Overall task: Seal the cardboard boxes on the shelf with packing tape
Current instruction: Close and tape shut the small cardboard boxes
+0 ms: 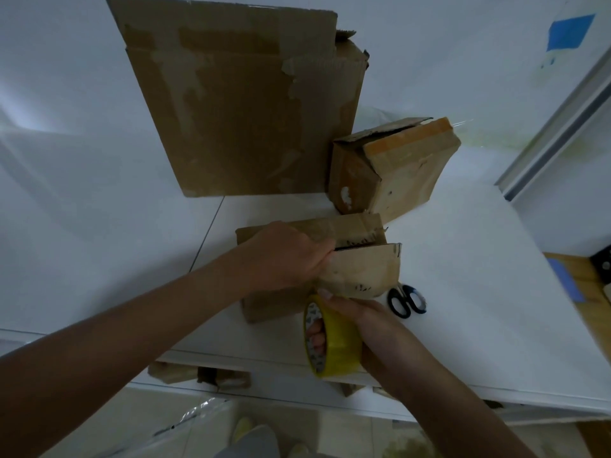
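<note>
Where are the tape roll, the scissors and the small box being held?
tape roll (340,342): head view, yellow outer band.
scissors (409,302): head view, black handle.
small box (363,269): head view, near top flap.

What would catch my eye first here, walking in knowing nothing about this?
Probably the yellow tape roll low in the middle, gripped by the right hand with fingers through its core. Just above it the left hand grips a flap of a small box, with black scissors beside it on the white shelf. Behind stands a big worn box against the wall.
</note>
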